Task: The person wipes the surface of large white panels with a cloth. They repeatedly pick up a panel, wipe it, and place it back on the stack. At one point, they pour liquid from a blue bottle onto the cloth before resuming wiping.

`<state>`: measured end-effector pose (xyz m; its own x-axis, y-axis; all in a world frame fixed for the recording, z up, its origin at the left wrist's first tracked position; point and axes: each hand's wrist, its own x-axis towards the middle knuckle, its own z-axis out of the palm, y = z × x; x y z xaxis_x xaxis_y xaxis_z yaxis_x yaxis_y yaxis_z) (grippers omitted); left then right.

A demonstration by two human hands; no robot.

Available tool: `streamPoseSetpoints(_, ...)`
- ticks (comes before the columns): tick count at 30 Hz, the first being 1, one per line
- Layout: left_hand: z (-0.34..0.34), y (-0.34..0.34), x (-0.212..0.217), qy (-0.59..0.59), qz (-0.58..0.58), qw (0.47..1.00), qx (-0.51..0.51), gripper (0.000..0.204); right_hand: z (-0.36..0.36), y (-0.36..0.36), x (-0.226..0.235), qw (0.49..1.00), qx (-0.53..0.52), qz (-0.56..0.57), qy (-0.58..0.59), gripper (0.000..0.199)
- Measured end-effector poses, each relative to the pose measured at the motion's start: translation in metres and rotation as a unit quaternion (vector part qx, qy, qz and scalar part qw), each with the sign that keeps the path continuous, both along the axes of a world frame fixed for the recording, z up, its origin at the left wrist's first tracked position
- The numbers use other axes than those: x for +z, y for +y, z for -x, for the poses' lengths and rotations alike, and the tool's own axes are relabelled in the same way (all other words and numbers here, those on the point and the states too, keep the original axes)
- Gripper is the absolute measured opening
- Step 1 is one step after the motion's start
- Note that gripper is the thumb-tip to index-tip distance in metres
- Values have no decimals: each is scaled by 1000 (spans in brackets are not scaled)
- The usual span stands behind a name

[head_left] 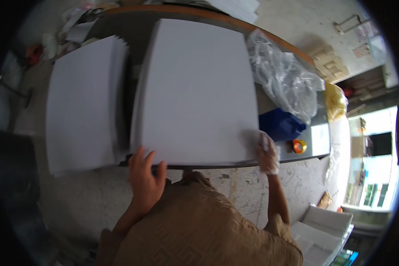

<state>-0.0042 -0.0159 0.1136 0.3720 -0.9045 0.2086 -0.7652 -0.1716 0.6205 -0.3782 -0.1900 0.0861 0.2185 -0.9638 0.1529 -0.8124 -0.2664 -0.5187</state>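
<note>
A tall stack of large white sheets (199, 93) lies in front of me on a dark table. At its near left corner is my left hand (147, 177), bare and blurred, its fingers apart and holding nothing. My right hand (267, 155), in a thin whitish glove, is at the near right corner of the stack. Its fingers are curled around something small and pale that I cannot make out. To the left stands a second stack of white sheets (82, 106) with uneven edges.
Crumpled clear plastic (286, 80) lies right of the middle stack. Nearer are a blue bottle (281, 125) and an orange-yellow tape roll (299, 146). A yellow bag (335, 101) is beyond the table's right end. White boxes (321, 235) stand at the lower right.
</note>
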Motion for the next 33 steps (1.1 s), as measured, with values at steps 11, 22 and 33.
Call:
streamPoseSetpoints(11,-42,-3,-27,363,25,931,31,36,30,34,-43,945,-95,-129,-285,45)
streamPoseSetpoints(22,-70,-15,2,629,12,773,83,21,18,35,24,837,-85,-243,-482,49)
streamPoseSetpoints(33,65,-63,-22,747,210,629,-38,28,3,19,28,875,18,-207,-437,48)
